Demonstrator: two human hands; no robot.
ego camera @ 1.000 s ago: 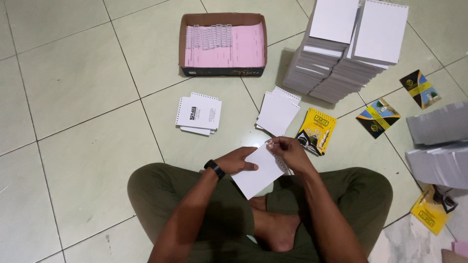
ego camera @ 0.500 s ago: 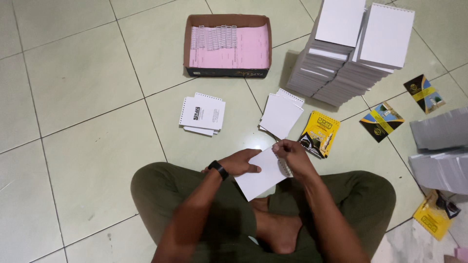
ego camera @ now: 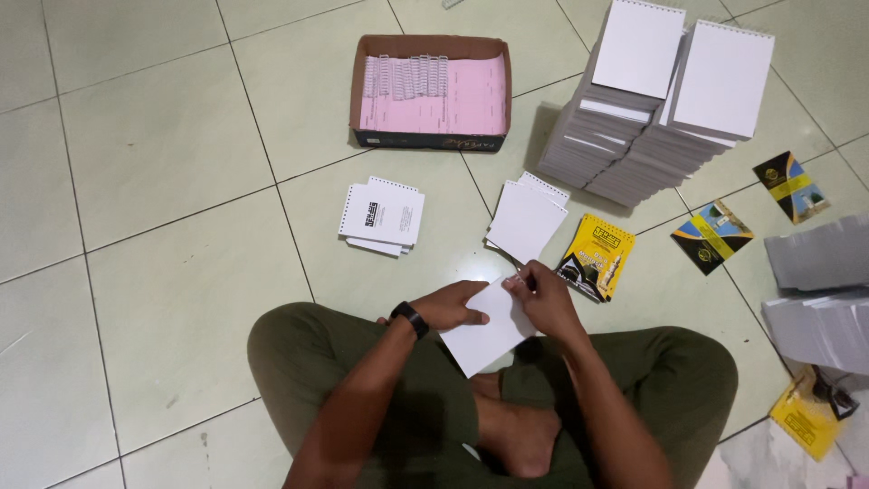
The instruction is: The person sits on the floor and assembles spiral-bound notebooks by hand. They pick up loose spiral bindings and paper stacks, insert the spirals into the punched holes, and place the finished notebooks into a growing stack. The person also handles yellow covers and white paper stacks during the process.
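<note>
Viewpoint: looking down from the head at a person sitting cross-legged on a pale green tiled floor [ego camera: 163,181], in olive trousers, one bare foot tucked in front
White pad: a small stack of plain white sheets [ego camera: 489,330], rectangular, tilted on a diagonal, held just above the lap between both hands; its upper right edge is where the fingers meet, and whether a wire binding sits there cannot be told
Left hand [ego camera: 450,306]: wears a black wristwatch [ego camera: 410,319]; lies flat across the pad's upper left edge, fingers closed down on the paper
Right hand [ego camera: 543,299]: fingertips pinched tight at the pad's top corner, gripping the edge
Cardboard box [ego camera: 431,43]: shallow and brown, lined in pink, straight ahead and well apart from the hands; a row of silver wire binding coils [ego camera: 407,72] lies along its far side
Printed notepads [ego camera: 383,215]: a few white punched sheets with black print, on the floor ahead to the left
Blank pads [ego camera: 525,220]: a small loose pile just beyond the right hand
Yellow notebook [ego camera: 596,257]: spiral-bound, yellow and black cover, just right of the right hand
Tall stacks [ego camera: 670,91]: two high piles of white-topped notebooks at the upper right
Loose covers [ego camera: 713,235]: dark and yellow cards farther right
</note>
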